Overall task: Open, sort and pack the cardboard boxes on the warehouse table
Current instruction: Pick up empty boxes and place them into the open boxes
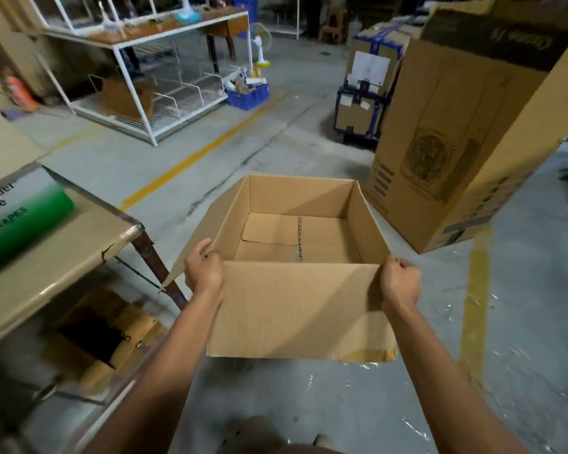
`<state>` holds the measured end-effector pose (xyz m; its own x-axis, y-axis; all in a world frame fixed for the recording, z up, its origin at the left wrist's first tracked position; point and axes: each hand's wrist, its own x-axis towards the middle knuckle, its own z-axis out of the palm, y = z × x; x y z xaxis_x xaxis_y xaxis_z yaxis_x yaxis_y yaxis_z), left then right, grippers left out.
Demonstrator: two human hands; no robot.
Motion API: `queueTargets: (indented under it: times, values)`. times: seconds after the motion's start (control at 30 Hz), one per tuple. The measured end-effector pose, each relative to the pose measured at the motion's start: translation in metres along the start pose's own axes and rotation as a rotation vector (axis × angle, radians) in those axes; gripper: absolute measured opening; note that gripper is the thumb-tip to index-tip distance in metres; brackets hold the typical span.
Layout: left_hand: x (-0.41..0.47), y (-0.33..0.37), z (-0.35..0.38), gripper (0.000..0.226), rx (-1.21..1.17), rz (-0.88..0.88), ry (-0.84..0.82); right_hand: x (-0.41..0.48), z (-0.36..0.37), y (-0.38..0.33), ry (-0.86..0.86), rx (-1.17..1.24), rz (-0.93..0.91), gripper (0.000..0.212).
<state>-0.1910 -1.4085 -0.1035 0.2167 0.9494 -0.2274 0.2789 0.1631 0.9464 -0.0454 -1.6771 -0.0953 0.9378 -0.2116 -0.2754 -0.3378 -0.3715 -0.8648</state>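
From the head camera, an open cardboard box point(295, 303) is held up in the air over the concrete floor point(276, 404), just right of the corner of a beige table point(63, 257). Its mouth points upward and slightly toward the person, so the folded bottom flaps and their middle seam show inside. The box's longer side runs left to right, from one hand to the other. The near flap hangs down toward the person and the left flap splays outward. The left hand point(204, 270) grips the near left corner of the rim with its fingers curled over the edge. The right hand point(400, 280) grips the near right corner the same way, fingers wrapped tight round the cardboard. A blurred green roll point(23, 224) lies on the table. A tall carton point(456, 142) stands on the floor behind the box to the right, and a yellow line point(204, 149) runs across the floor beyond it.
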Motion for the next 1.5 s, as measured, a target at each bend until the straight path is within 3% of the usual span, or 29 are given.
queueTargets:
  times: [0.2, 0.4, 0.8, 1.1, 1.23, 1.5]
  values:
    - [0.042, 0.020, 0.052, 0.047, 0.063, 0.007, 0.090, 0.075, 0.063, -0.024, -0.046, -0.100, 0.024, 0.033]
    - [0.132, 0.037, 0.097, 0.037, 0.022, -0.034, 0.205, 0.150, 0.160, -0.079, -0.172, -0.095, -0.035, 0.040]
    - [0.370, 0.124, 0.155, 0.036, -0.009, -0.082, 0.378, 0.232, 0.385, -0.288, -0.276, -0.130, -0.308, 0.027]
    - [0.504, 0.185, 0.159, 0.039, -0.146, -0.023, 0.539, 0.259, 0.528, -0.399, -0.372, 0.057, -0.427, 0.038]
    - [0.568, 0.226, 0.170, 0.034, -0.250, 0.074, 0.585, 0.282, 0.602, -0.461, -0.426, 0.178, -0.409, 0.017]
    - [0.688, 0.340, 0.190, 0.033, -0.300, 0.245, 0.755, 0.315, 0.741, -0.601, -0.578, 0.364, -0.413, 0.054]
